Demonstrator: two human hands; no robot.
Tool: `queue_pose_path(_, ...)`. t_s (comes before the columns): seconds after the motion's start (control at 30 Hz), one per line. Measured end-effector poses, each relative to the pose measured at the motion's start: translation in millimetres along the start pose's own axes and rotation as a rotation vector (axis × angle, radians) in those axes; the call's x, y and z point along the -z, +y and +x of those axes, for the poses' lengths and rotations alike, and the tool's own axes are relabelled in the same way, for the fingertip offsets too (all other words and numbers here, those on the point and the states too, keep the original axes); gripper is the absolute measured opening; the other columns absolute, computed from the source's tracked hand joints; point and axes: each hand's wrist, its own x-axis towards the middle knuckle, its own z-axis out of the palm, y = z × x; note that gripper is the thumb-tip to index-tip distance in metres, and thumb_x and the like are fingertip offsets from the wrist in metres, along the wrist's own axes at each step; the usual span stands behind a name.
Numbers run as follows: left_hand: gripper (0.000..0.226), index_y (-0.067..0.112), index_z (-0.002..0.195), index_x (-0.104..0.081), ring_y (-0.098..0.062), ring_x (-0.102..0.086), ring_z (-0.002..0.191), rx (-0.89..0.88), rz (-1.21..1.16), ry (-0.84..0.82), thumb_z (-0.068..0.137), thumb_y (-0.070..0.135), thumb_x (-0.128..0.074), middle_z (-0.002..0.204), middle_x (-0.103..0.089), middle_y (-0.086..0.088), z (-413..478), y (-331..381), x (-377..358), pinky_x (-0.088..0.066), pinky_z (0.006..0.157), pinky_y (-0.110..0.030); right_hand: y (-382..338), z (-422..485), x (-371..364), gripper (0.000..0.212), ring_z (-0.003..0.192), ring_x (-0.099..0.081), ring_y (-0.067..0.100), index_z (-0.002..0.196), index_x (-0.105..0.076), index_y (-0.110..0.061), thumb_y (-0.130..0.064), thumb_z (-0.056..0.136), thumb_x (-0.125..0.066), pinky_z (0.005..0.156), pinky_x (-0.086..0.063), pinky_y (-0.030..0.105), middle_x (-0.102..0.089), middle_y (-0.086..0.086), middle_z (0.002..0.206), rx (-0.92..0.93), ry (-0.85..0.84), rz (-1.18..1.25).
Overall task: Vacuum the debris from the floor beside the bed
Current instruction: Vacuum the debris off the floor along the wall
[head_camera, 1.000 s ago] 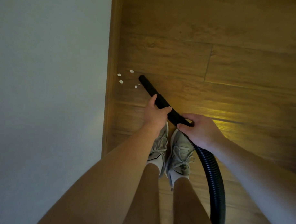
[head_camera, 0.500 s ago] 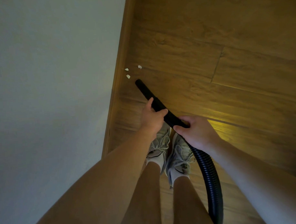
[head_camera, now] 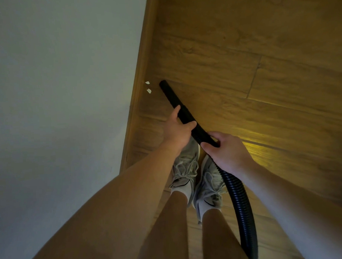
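Two white scraps (head_camera: 149, 90) lie on the wood floor (head_camera: 241, 49), close against the bed edge (head_camera: 139, 87), just beside the nozzle tip (head_camera: 162, 84). The black tube (head_camera: 177, 104) is gripped by the left hand (head_camera: 179, 129), fingers curled round it. The hose (head_camera: 240, 200) end is gripped by the right hand (head_camera: 225, 148). The tip should be swung toward the bed, kept low, and swept slowly along the edge so nothing gets flicked underneath.

**Nozzle (head_camera: 172, 98) beside debris (head_camera: 149, 90)**
Left hand (head_camera: 177, 130) and right hand (head_camera: 226, 153) both grip the black nozzle; its ribbed hose (head_camera: 241, 200) trails past grey shoes (head_camera: 185, 167). The nozzle tip lies near two white scraps on the wooden floor (head_camera: 241, 49), along the bed (head_camera: 58, 94)
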Motion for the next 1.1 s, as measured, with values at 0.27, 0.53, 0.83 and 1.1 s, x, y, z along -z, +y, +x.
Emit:
queue_pose_path(0.27,0.086,0.034,0.154,-0.038,-0.022,-0.059,0.126,-0.003,-0.048,0.003,0.08,0.013,-0.075,0.151,-0.05,-0.002,7.9,18.0,0.9,-0.054,0.102,-0.048,-12.1,12.3,7.6,0.031,0.057,-0.065,0.016,0.124,-0.066,-0.036,-0.043,0.095,-0.06,0.052,-0.054,0.035,-0.068,-0.003,0.07,0.009,0.008,-0.007)
queue_pose_path(0.53,0.078,0.028,0.156,-0.035,-0.021,-0.058,0.126,0.005,-0.053,0.07,0.091,0.003,-0.069,0.151,-0.049,-0.004,5.1,20.5,19.7,-0.054,0.103,-0.045,-27.4,20.5,-0.5,0.035,0.059,-0.067,0.016,0.127,-0.063,-0.042,-0.047,0.092,-0.06,0.053,-0.057,0.035,-0.069,-0.007,0.076,-0.004,-0.057,-0.046)
queue_pose_path(0.83,0.079,0.027,0.158,-0.033,-0.02,-0.059,0.125,0.033,-0.083,0.104,0.091,0.004,-0.069,0.149,-0.049,-0.003,-4.2,1.3,25.8,-0.053,0.105,-0.045,-29.4,14.0,-3.7,0.037,0.063,-0.069,0.017,0.13,-0.061,-0.046,-0.048,0.093,-0.06,0.063,-0.061,0.04,-0.07,-0.006,0.078,-0.013,-0.103,-0.116)
queue_pose_path(1.1,0.081,0.027,0.157,-0.032,-0.021,-0.06,0.124,0.056,-0.053,0.098,0.089,0.006,-0.071,0.144,-0.053,-0.002,-16.2,-12.0,23.0,-0.052,0.105,-0.046,-23.1,2.1,-5.8,0.036,0.071,-0.069,0.017,0.128,-0.064,-0.038,-0.045,0.093,-0.062,0.069,-0.061,0.037,-0.072,-0.002,0.085,-0.041,-0.111,-0.097)
